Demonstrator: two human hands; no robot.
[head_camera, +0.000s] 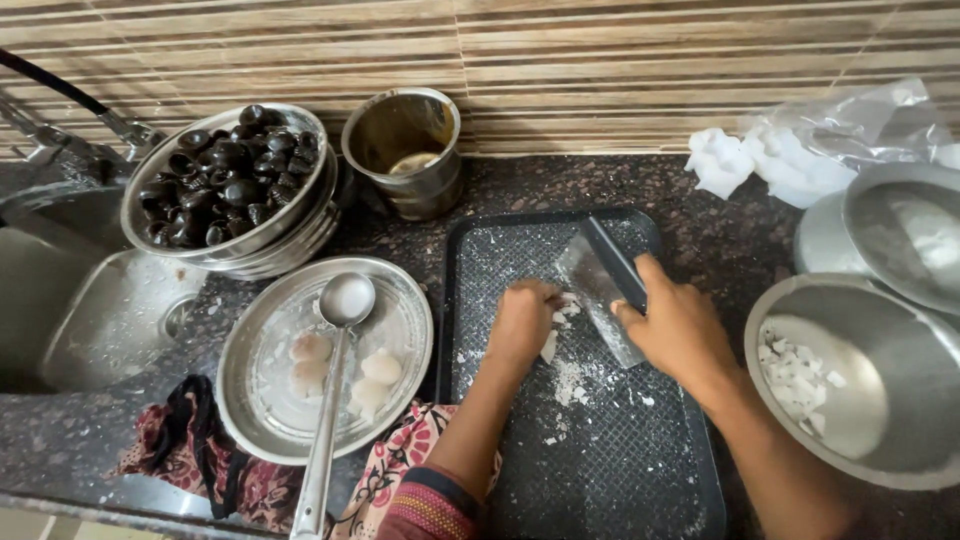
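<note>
- Chopping is under way on a black tray (590, 470) that lies on the dark stone tabletop (720, 200).
- Right hand (680, 325) is closed around the dark handle of a flat steel blade (598, 290), whose edge comes down on the tray just beside the other hand.
- Left hand (522, 320) is curled, fingertips pressed down on white pieces (563, 312) at the middle of the tray; whether it grips any of them or only steadies them cannot be told.
- Done so far, judging by what lies about: white crumbs are scattered over the tray, and cut white bits (797, 375) sit in a steel bowl (900, 455) at the right.
- Left to do, as it seems: the pieces under the left hand are not yet cut, and a few pale whole lumps (381, 366) wait on a steel plate (270, 400) to the left, with a ladle (335, 400) laid across it.
- Behind the plate, a steel bowl of dark glossy fruits (225, 175) stands on stacked plates; if these are the raw stock, most of it is untouched.
- Nearby stand a steel cup (405, 150), crumpled white wrapping (760, 165) and a patterned cloth (200, 455) at the near edge.
</note>
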